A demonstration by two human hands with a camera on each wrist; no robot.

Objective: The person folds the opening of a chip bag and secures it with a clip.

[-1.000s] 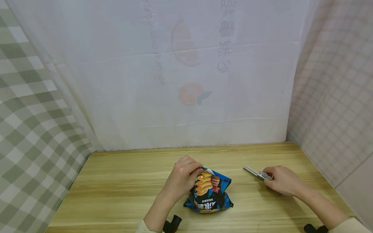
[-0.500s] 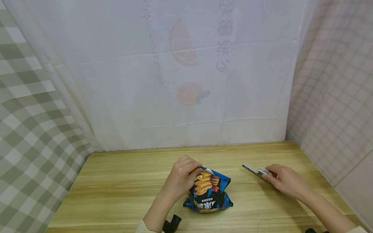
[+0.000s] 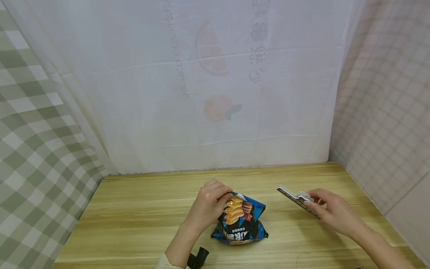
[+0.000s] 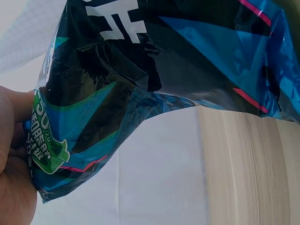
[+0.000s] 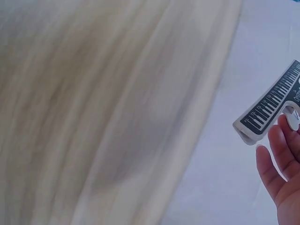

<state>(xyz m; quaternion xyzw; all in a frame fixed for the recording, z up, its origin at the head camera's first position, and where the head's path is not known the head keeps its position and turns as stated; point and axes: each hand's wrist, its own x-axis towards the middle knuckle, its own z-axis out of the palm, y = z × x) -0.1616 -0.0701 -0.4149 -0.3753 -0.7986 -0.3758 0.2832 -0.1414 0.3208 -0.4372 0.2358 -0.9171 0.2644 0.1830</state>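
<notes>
A blue and black snack bag [image 3: 240, 224] with food pictures on it stands on the table, its printing upside down in the head view. By its upper left edge, my left hand [image 3: 207, 203] grips it between thumb and fingers. The left wrist view has the bag's crinkled film [image 4: 164, 61] close up, with part of that hand at the left side. To the right of the bag, my right hand [image 3: 337, 213] pinches a long clip [image 3: 292, 196] by its grey handle. Ruler-like marks run along the clip's dark face [image 5: 272, 105] in the right wrist view.
The wooden table [image 3: 141, 216] ends at a white printed curtain [image 3: 151, 119]. Green checked cloth [image 3: 30, 142] hangs at the left, a pale grid-patterned sheet [image 3: 383, 123] at the right. A black fitting [image 3: 199, 257] sits beside the left wrist.
The clip, held in my right hand, has risen and turned so that more of its long marked edge faces the head camera. My left hand and the bag stay nearly still.
</notes>
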